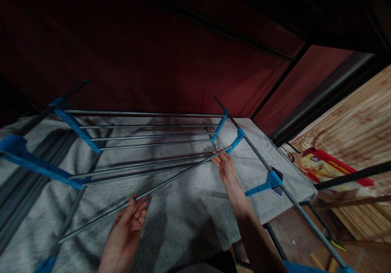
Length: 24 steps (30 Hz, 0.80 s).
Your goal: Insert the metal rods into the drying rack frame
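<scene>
A loose grey metal rod (pixel 171 178) runs diagonally from lower left to upper right over a rack of grey rods and blue plastic brackets. My left hand (pixel 126 232) pinches the rod near its lower part between thumb and fingers. My right hand (pixel 225 167) grips the rod's far end, right beside a blue bracket (pixel 236 139) on the right side rail (pixel 262 163). Several fitted rods (pixel 143 136) span between the left blue bracket (pixel 75 128) and the right one.
A grey fleecy cloth (pixel 183 212) lies under the rack. Dark red fabric panels (pixel 152 53) form the back wall. A printed box (pixel 324 167) sits on a wooden surface at right. Another blue bracket (pixel 265 183) sticks out from the right rail.
</scene>
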### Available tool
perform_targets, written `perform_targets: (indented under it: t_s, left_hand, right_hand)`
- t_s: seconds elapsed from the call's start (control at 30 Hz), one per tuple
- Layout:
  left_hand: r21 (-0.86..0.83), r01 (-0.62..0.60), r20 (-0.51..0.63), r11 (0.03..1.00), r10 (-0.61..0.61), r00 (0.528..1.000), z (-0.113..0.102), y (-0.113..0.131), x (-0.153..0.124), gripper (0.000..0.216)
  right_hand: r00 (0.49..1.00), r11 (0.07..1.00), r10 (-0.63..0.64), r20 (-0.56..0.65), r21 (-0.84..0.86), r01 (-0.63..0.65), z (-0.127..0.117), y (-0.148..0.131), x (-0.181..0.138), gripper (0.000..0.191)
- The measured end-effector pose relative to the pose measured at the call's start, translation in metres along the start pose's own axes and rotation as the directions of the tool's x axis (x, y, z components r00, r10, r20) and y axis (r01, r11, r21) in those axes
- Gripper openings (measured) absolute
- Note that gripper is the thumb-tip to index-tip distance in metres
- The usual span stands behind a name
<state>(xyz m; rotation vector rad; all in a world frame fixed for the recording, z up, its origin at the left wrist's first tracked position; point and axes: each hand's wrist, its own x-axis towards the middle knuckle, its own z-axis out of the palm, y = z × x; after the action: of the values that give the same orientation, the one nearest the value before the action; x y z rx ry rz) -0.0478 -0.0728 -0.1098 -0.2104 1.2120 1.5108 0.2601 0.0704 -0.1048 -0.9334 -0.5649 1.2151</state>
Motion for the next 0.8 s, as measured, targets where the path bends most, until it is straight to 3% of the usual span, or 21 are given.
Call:
perform_targets:
  t_s: [0.53, 0.8]
  left_hand:
    - [-0.033, -0.048, 0.05, 0.998, 0.049, 0.998, 0.012, 0.01, 0.0, 0.018]
    - [-0.045, -0.175, 0.048, 0.983, 0.177, 0.983, 0.026, 0.018, -0.007, 0.013]
  right_hand:
    - [1.0, 1.0, 0.001, 0.001, -0.002, -0.001, 0.001, -0.004, 0.002, 0.02]
    - [1.0, 1.0, 0.013, 0.019, -0.022, -0.013, -0.006, -0.006, 0.003, 0.021]
